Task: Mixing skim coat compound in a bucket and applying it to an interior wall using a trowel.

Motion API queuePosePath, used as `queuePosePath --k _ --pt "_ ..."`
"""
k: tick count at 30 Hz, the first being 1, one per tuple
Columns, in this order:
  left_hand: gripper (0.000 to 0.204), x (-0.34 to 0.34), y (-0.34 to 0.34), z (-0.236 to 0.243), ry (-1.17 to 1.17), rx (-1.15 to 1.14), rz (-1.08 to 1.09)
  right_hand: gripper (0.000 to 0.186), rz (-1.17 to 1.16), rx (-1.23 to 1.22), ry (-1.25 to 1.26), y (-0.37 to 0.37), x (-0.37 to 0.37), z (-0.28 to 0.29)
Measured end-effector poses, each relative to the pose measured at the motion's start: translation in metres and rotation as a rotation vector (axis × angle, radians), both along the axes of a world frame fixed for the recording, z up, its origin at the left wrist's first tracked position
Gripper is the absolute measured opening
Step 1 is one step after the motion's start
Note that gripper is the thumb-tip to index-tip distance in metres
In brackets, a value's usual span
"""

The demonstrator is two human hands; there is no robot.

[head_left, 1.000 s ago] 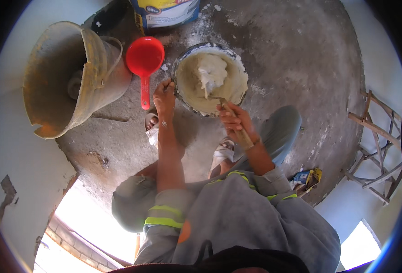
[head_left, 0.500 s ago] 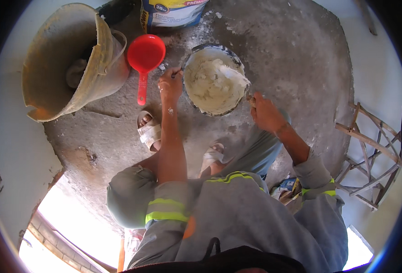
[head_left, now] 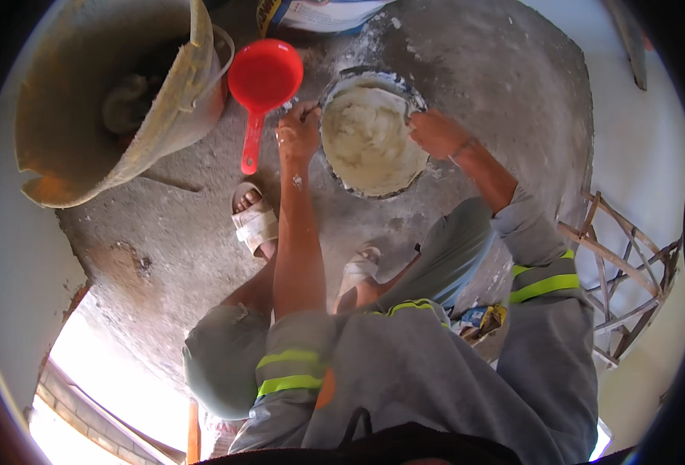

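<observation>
A small round bucket (head_left: 401,80) with a dark, crusted rim stands on the floor before my feet, filled with thick off-white paste (head_left: 367,143). My left hand (head_left: 297,138) is closed on the bucket's left rim. At the right rim, my right hand (head_left: 438,134) is closed round the handle of a trowel, which the fingers now mostly hide. Its blade cannot be made out against the paste. A red plastic scoop (head_left: 265,71) with a long handle lies on the floor left of the bucket, close to my left hand.
A big, worn bucket (head_left: 180,116) with a broken rim tilts at the far left. Behind the paste stands a printed bag (head_left: 327,14). A wooden frame (head_left: 621,267) leans by the right wall. Near my right leg lies a crumpled packet (head_left: 482,319).
My right hand has moved up and inward over the bucket's rim. The paste-covered trowel blade, visible before, has gone from sight, and the paste looks smoother. My left hand keeps its hold.
</observation>
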State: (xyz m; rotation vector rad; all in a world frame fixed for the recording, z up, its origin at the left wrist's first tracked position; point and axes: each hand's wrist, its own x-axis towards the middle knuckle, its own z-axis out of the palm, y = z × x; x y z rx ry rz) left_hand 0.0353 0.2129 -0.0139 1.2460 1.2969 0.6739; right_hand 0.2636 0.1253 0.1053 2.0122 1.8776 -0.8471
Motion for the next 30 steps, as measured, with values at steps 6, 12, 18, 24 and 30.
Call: queuePosePath --k 6,12,18,24,30 --pt "0.024 -0.012 0.008 0.0 0.071 -0.045 -0.052 0.015 0.496 0.083 -0.205 -0.004 -0.089 0.014" --pt "0.025 -0.02 0.006 -0.007 0.023 -0.029 -0.045 0.018 0.073 -0.14 -0.216 -0.074 -0.072 0.06" --pt "0.026 -0.022 0.004 0.003 -0.073 -0.12 -0.063 0.018 -0.405 -0.11 -0.105 -0.109 -0.084 0.082" --pt "0.026 -0.013 -0.006 -0.005 -0.066 -0.129 -0.054 0.021 -0.236 -0.035 -0.08 -0.071 -0.057 0.001" --pt "0.024 -0.009 -0.008 0.003 -0.041 -0.099 -0.016 0.026 -0.298 -0.008 -0.086 -0.051 -0.087 -0.013"
